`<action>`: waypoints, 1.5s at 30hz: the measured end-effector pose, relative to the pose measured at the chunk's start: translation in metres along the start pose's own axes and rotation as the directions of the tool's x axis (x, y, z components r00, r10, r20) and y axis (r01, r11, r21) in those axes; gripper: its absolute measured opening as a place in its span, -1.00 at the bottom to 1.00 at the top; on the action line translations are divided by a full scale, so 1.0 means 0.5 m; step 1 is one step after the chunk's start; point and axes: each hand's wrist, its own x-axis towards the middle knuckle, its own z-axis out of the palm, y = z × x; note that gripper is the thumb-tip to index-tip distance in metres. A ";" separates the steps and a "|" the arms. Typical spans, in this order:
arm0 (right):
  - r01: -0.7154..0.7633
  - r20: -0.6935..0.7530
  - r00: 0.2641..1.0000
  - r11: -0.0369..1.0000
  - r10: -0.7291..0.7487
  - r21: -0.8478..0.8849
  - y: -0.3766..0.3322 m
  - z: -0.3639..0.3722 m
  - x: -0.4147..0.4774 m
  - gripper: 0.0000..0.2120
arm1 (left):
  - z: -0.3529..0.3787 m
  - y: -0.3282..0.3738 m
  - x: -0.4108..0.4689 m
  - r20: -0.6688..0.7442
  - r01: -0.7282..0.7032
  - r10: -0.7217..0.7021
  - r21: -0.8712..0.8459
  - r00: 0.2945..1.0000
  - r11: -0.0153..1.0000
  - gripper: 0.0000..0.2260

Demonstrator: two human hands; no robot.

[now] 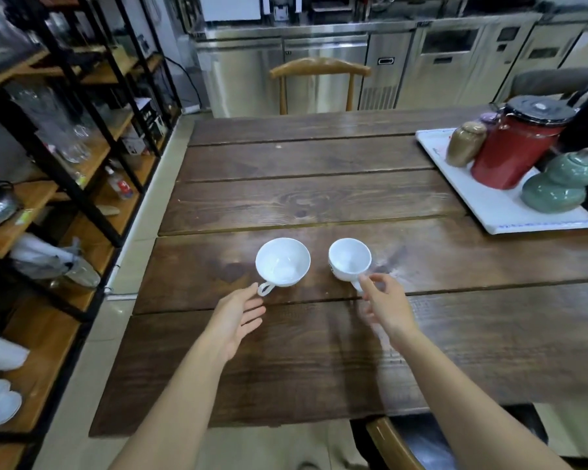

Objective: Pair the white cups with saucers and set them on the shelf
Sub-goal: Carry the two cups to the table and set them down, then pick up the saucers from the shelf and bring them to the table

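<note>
Two white cups (282, 261) on table (319, 351), left hand (235, 317) grip open at handle, right hand (386, 305) pinching other handle

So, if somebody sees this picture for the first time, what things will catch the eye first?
Probably the two white ceramic cups, the left cup and the right cup, upright side by side on the dark wooden plank table. The left hand and right hand each reach for a cup handle. Next, the red metal jug with a black lid on the white tray at the far right.
</note>
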 end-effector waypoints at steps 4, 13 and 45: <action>0.120 0.055 0.992 0.990 -0.116 -0.081 -0.030 0.038 -0.060 -0.60 | -0.055 -0.007 -0.066 -0.055 -0.114 0.116 0.045 0.992 0.992 -0.68; 0.393 0.452 0.847 0.903 -0.281 -0.174 -0.081 0.267 -0.336 -0.30 | -0.373 -0.115 -0.337 -0.379 -0.293 0.384 0.275 0.842 0.915 -0.64; 0.805 0.857 -0.382 0.331 -0.346 0.493 -0.058 1.303 -1.609 -0.22 | -1.423 -0.616 -1.172 -0.972 0.060 0.195 0.189 -0.128 0.980 -0.42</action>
